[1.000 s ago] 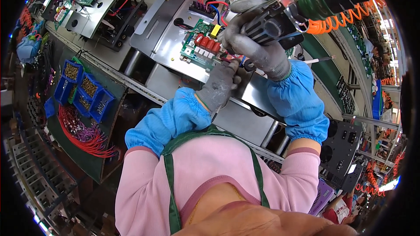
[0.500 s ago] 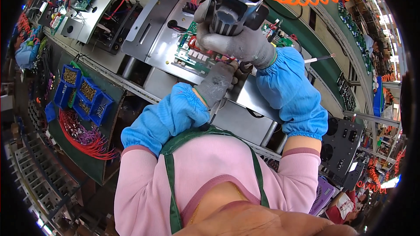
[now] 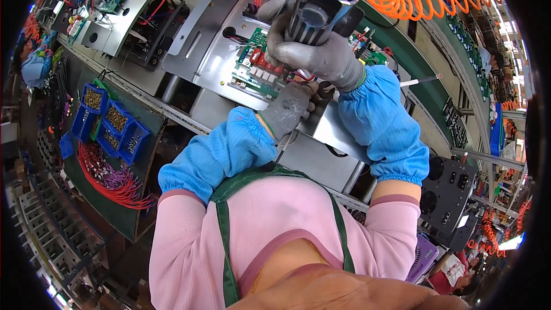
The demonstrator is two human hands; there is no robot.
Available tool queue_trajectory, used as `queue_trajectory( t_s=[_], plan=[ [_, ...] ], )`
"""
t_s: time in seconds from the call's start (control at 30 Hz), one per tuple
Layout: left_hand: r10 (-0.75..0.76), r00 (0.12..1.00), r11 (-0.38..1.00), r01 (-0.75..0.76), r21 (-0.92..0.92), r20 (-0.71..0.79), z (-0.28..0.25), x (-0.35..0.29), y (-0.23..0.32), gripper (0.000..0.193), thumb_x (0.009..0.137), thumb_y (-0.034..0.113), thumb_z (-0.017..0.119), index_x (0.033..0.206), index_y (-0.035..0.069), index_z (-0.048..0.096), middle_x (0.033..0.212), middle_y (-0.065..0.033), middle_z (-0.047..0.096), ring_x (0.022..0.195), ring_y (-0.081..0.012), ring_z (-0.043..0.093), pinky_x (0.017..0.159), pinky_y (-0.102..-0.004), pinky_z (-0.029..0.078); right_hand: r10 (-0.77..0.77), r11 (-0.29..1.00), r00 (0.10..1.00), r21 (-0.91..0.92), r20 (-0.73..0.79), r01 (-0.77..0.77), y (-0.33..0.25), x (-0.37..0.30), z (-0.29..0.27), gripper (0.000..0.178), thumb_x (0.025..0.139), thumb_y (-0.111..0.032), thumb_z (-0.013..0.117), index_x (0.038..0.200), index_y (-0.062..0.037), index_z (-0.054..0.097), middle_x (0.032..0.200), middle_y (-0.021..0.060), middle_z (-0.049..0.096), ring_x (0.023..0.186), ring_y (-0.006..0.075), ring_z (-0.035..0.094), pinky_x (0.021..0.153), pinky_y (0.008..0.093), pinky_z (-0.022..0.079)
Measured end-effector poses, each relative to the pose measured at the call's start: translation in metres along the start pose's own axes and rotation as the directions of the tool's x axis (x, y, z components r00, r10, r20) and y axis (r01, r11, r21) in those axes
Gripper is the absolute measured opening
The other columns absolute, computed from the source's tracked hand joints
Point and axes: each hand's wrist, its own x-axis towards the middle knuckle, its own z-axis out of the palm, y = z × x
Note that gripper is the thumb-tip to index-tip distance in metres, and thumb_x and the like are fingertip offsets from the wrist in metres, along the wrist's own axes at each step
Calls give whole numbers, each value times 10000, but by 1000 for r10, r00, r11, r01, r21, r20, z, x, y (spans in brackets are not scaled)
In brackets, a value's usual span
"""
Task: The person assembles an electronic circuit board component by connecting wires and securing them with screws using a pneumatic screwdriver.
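A dark, bulky power screwdriver (image 3: 314, 16) stands over the metal chassis (image 3: 211, 74), with my right hand (image 3: 336, 62) wrapped round it in a grey glove. The tool's tip is hidden beneath the hand. Lower and to the left, my gloved left hand (image 3: 285, 111) is closed, fingertips pinched at the near edge of a green circuit board (image 3: 251, 74). What those fingers hold, if anything, cannot be made out. Red and white components sit on the board close to both hands. Light blue sleeves cover my forearms.
An orange coiled hose (image 3: 396, 1) hangs at the upper right. On the left, blue bins (image 3: 133, 140) of small fasteners stand beside a bundle of red wires (image 3: 103, 186). Another open chassis (image 3: 127, 20) lies at the upper left. A black fan unit (image 3: 449, 186) sits at the right.
The power screwdriver and my right hand have shifted a little to the right. My left hand has moved slightly right and stays closed at the board's edge.
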Motion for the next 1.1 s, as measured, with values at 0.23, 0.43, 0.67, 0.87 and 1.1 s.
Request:
queue_trajectory(
  t_s=[0.23,0.43,0.67,0.87,1.1],
  plan=[
    [62,998,939,-70,-336,-32,5,10,-19,235,923,290,489,800,96,541,597,37,446,456,-50,375,383,-202,293,-73,996,997,-43,17,73,0,-3,8,384,694,-47,712,1056,-28,584,791,33,632,727,80,593,644,241,496],
    [228,927,852,-43,-522,297,-21,-16,-41,265,932,298,493,920,40,552,758,-36,543,626,-101,532,464,-191,404,-80,978,952,-208,-295,18,-36,-23,13,500,778,-77,576,1252,-6,431,741,114,575,639,178,590,571,295,483],
    [424,856,498,52,-866,295,-32,-41,-30,832,873,615,420,1317,-79,312,1281,-249,401,1197,-346,441,1022,-445,371,-269,963,902,-83,-338,257,-38,-64,16,592,765,-219,564,1287,-4,385,697,78,513,614,207,563,665,394,522],
    [418,857,537,35,-843,302,-34,-45,-35,624,950,430,418,1311,-71,330,1218,-231,455,1156,-311,486,972,-393,434,-365,924,849,-32,-382,382,-28,-78,14,596,786,-216,550,1317,-18,368,690,57,487,597,192,528,702,404,509],
    [435,856,712,-138,-688,279,-42,-35,-50,371,963,135,439,1270,-65,379,1068,-144,528,789,-88,534,670,-187,484,-463,844,795,80,-392,530,-27,-91,5,576,761,-160,580,1281,1,392,734,98,556,644,226,594,706,445,543]
  ],
)
